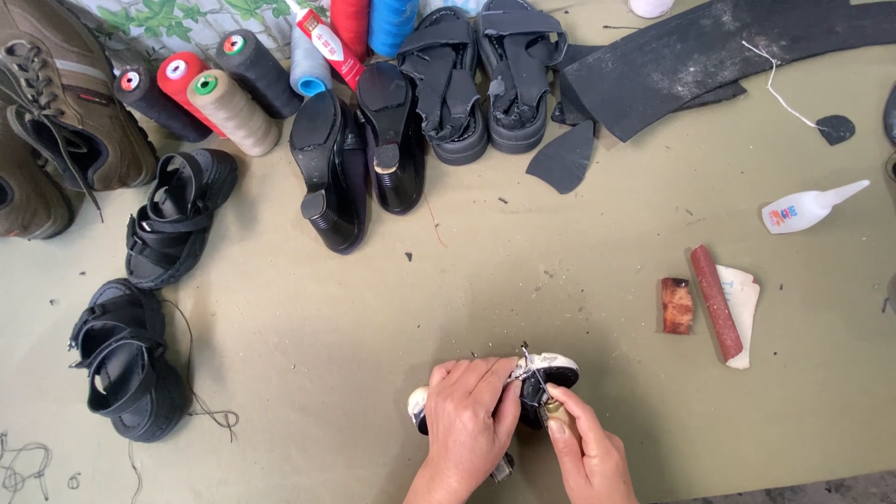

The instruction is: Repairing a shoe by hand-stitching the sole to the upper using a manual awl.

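1. Left hand (469, 422), lowest in view with its wrist cut off by the bottom edge, lies clamped over a small black-and-white shoe (549, 371), hiding most of it; only the white toe end and a pale edge at the left show.
2. Right hand (586, 446) pinches a small brass-coloured tool (553, 407) against the shoe; its tip is hidden and its kind cannot be told.
3. Both hands are close together on the olive-green tabletop (373, 317), near its front edge.
4. Right of the hands: a reddish-brown roll of sandpaper (717, 303) beside a small brown block (677, 305).
5. Farther right: a white plastic glue bottle (805, 209) lying on its side.
6. Left: two black strapped sandals (140, 308), with loose thread beside them.
7. Farther back: a pair of glossy black heeled shoes (359, 159), soles up.
8. Far edge: cones of coloured thread (219, 89), partly cut off, and black rubber sheet pieces (691, 56).
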